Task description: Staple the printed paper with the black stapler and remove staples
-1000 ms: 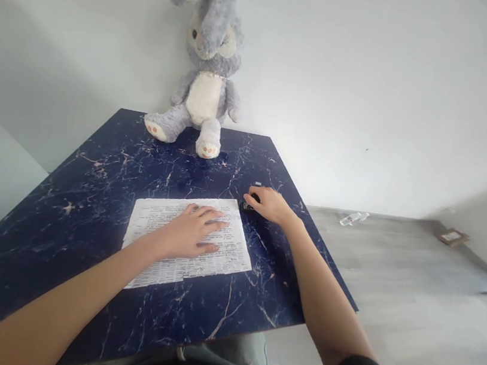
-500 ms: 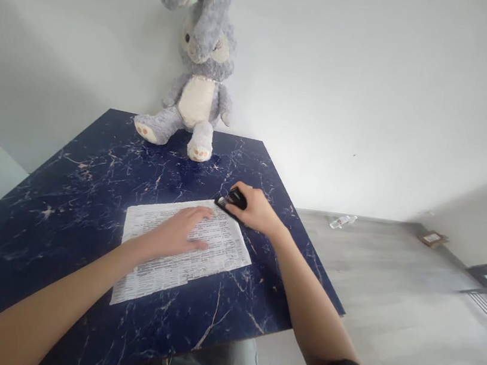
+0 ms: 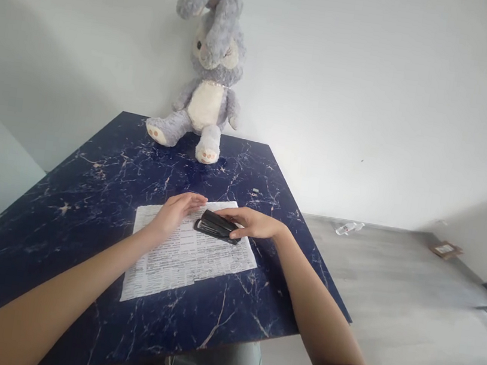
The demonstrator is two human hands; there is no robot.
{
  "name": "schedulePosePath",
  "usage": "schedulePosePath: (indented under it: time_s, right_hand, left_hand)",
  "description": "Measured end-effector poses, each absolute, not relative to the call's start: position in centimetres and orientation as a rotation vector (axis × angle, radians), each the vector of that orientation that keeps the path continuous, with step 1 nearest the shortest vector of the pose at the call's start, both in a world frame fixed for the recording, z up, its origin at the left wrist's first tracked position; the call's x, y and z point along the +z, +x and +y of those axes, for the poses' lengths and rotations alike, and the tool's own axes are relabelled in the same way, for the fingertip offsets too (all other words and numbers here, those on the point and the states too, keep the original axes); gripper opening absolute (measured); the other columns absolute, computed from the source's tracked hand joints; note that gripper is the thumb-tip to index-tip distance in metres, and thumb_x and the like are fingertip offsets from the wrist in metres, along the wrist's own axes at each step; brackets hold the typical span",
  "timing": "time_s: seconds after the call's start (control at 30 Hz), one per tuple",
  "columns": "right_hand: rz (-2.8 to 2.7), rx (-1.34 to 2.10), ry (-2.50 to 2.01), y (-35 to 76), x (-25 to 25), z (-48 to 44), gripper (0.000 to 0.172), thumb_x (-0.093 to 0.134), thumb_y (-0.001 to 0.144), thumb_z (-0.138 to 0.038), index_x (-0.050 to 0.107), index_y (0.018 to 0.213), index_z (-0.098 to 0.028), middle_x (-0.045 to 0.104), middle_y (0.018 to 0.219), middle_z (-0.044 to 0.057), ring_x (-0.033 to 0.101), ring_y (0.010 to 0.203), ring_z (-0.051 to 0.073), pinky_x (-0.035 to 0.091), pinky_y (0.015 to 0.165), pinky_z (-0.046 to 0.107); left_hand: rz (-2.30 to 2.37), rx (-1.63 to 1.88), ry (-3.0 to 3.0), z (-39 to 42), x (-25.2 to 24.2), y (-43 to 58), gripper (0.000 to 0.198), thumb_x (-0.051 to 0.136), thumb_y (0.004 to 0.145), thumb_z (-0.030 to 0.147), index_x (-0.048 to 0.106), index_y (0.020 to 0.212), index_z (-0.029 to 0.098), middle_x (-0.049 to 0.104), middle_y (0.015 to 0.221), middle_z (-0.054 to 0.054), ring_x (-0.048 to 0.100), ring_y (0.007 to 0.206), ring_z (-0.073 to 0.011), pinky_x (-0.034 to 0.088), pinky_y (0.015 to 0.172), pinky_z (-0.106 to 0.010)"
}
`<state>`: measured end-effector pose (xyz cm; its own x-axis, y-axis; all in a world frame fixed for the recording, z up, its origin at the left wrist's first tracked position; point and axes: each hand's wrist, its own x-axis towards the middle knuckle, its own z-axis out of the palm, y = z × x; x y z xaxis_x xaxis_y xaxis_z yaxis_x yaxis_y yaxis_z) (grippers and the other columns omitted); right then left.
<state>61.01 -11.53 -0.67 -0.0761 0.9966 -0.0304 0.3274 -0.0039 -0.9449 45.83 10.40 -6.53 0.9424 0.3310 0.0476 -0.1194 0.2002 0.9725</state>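
Observation:
Printed sheets of paper [image 3: 177,264] lie on the blue marbled table in front of me. A black stapler [image 3: 217,225] is over the upper right part of the paper, its front end pointing left. My right hand [image 3: 256,224] grips the stapler's rear, thumb on the near side and fingers over the top. At the paper's upper left, my left hand [image 3: 178,209] rests with its fingers stretched out toward the right, just beyond the stapler's front. It holds nothing that I can see.
A grey plush rabbit [image 3: 210,99] sits at the far edge of the table [image 3: 83,226], against the wall. A tiny pale object [image 3: 255,191] lies beyond my right hand. On the floor to the right are a clear plastic item [image 3: 349,228] and a brown package [image 3: 445,249].
My right hand has drawn the stapler from the paper's top right corner to the left and nearer. My left hand has slid back toward the paper's upper left, its fingers closer together.

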Motion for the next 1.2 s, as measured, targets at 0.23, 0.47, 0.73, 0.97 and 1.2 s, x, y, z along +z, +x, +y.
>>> schedulePosePath:
  time_s: [0.23, 0.47, 0.73, 0.97, 1.2]
  right_hand:
    - [-1.322, 1.264, -1.291, 62.0, -2.6, -11.5, 0.079, 0.090, 0.077, -0.046, 0.059, 0.145, -0.022, 0.058, 0.149, 0.015, 0.056, 0.136, 0.030, 0.040, 0.118, 0.050]
    - [-1.576, 1.012, -1.526, 61.0, -1.7, -11.3, 0.069, 0.079, 0.087, -0.045, 0.055, 0.147, -0.022, 0.059, 0.146, 0.015, 0.062, 0.125, 0.029, 0.051, 0.105, 0.045]
    - [-1.927, 0.325, -1.760, 57.2, -1.6, -9.9, 0.063, 0.053, 0.086, -0.002, 0.051, 0.146, -0.022, 0.060, 0.144, 0.010, 0.059, 0.129, 0.024, 0.050, 0.110, 0.045]
    - [-1.960, -0.562, -2.230, 56.4, -1.6, -9.5, 0.066, 0.042, 0.093, 0.005, 0.049, 0.151, -0.025, 0.053, 0.155, 0.010, 0.054, 0.133, 0.031, 0.055, 0.098, 0.047]
    - [-2.076, -0.641, -2.235, 56.4, -1.1, -9.7, 0.056, 0.045, 0.101, -0.003, 0.048, 0.153, -0.024, 0.052, 0.156, 0.009, 0.053, 0.134, 0.033, 0.053, 0.099, 0.049]
  left_hand:
    - [0.219, 0.300, 1.262, 10.3, -5.9, 45.6, 0.039, 0.056, 0.100, 0.049, 0.077, 0.100, 0.016, 0.076, 0.117, -0.014, 0.069, 0.117, -0.0274, 0.046, 0.112, -0.044]
    - [0.251, 0.303, 1.239, 10.4, -5.9, 45.7, 0.038, 0.060, 0.098, 0.052, 0.077, 0.096, 0.018, 0.077, 0.114, -0.013, 0.069, 0.116, -0.0285, 0.047, 0.111, -0.044]
    - [0.264, 0.305, 1.082, 11.0, -6.1, 45.6, 0.039, 0.059, 0.099, 0.050, 0.075, 0.099, 0.014, 0.075, 0.120, -0.017, 0.066, 0.123, -0.0296, 0.044, 0.115, -0.045]
    - [0.294, 0.125, 0.872, 11.4, -5.7, 45.6, 0.037, 0.051, 0.103, 0.046, 0.073, 0.103, 0.016, 0.072, 0.125, -0.019, 0.061, 0.131, -0.0331, 0.046, 0.116, -0.050]
    - [0.249, 0.120, 0.890, 11.4, -5.6, 45.5, 0.021, 0.054, 0.102, 0.033, 0.068, 0.096, 0.018, 0.073, 0.122, -0.018, 0.061, 0.132, -0.0321, 0.045, 0.118, -0.051]
